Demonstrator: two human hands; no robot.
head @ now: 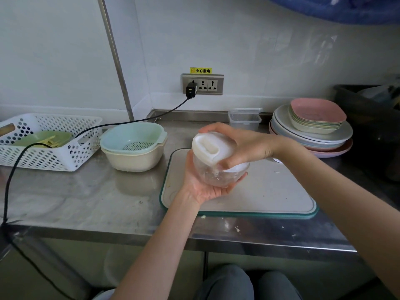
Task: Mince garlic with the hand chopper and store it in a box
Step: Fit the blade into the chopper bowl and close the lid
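The hand chopper has a clear bowl [218, 177] and a white lid [208, 148]. It hangs tilted above the cutting board [270, 191]. My left hand [203, 187] cups the clear bowl from below, fingers curled round its base. My right hand [240, 146] grips the white lid from above, and the lid sits tipped up off the bowl on one side. A clear plastic storage box [245, 120] with its lid stands at the back of the counter against the wall. I cannot make out garlic inside the bowl.
A mint strainer in a beige bowl [134, 146] and a white perforated basket [47, 141] stand to the left. Stacked plates [311, 128] sit at the right. A black cable [129, 121] runs from the wall socket across the steel counter [86, 202].
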